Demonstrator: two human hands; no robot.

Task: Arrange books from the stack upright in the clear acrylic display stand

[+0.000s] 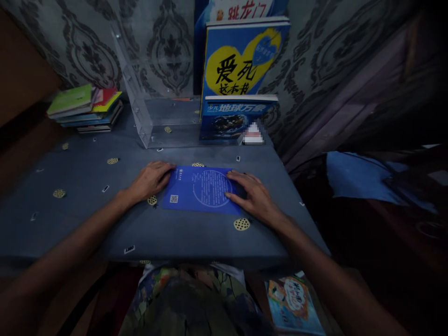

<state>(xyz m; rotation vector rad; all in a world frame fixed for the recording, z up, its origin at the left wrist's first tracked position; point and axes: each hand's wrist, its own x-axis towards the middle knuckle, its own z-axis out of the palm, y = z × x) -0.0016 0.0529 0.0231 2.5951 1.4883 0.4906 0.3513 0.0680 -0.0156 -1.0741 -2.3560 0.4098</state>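
A blue booklet [213,186] with white print in a circle and a QR code lies flat on the patterned tablecloth. Beside its far left corner rests my left hand [151,179], low on the cloth, with fingers extended and the tips touching the edge. My right hand [254,193] lies over the booklet's right side, its thumb and fingers spread apart on the cover. Neither hand lifts it. Behind it stands a clear acrylic book rack [171,137], holding books upright in its right part.
In the rack are a blue book [224,123], a yellow-heart book [227,70] and another book [245,10] behind. A book stack [86,109] sits at the back left. Below the table's right front edge lies another picture book [294,303]. Blue cloth [360,177] hangs at right.
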